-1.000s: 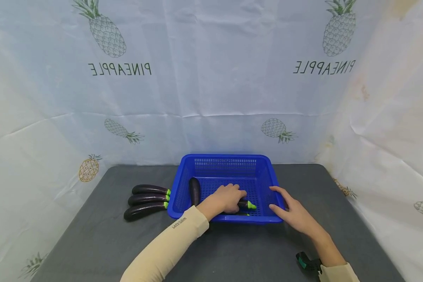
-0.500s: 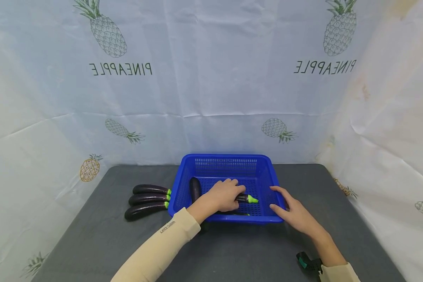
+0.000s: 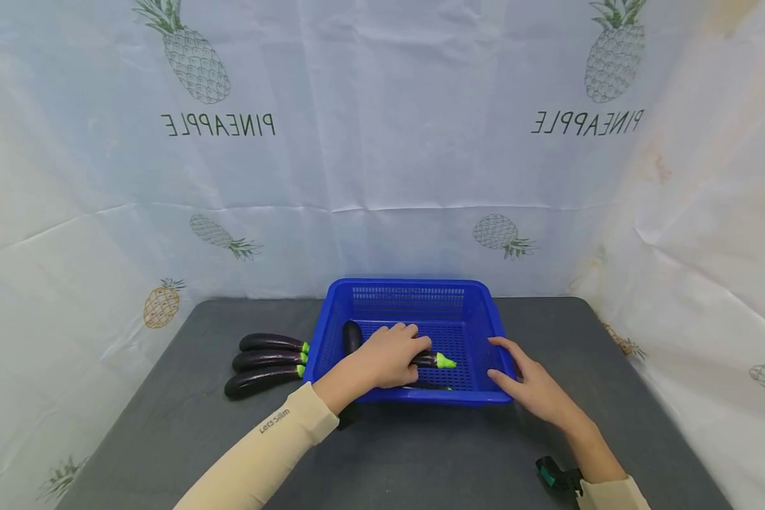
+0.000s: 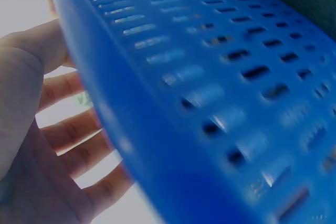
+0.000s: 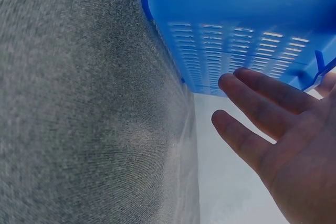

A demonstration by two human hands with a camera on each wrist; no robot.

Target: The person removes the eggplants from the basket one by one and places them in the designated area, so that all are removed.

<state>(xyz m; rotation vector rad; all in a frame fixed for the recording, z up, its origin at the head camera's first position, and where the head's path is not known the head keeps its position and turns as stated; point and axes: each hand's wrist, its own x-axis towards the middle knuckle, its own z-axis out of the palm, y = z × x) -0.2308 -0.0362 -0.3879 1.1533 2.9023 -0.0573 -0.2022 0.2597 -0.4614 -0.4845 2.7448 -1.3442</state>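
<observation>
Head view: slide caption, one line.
Left hand grips an eggplant inside the blue basket, right hand at its right edge; three eggplants lie outside, to its left.

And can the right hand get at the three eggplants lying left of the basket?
Probably not: the basket and left hand lie between the three eggplants and the right hand, which is at the basket's right end.

Backdrop (image 3: 395, 163): pale, creased cloth
Pineapple prints (image 3: 196, 66): outlined, some orange
Lettering (image 3: 217, 125): "PINEAPPLE", twice (mirror-written)
Tabletop (image 3: 421, 460): dark grey, rounded far corners
</observation>
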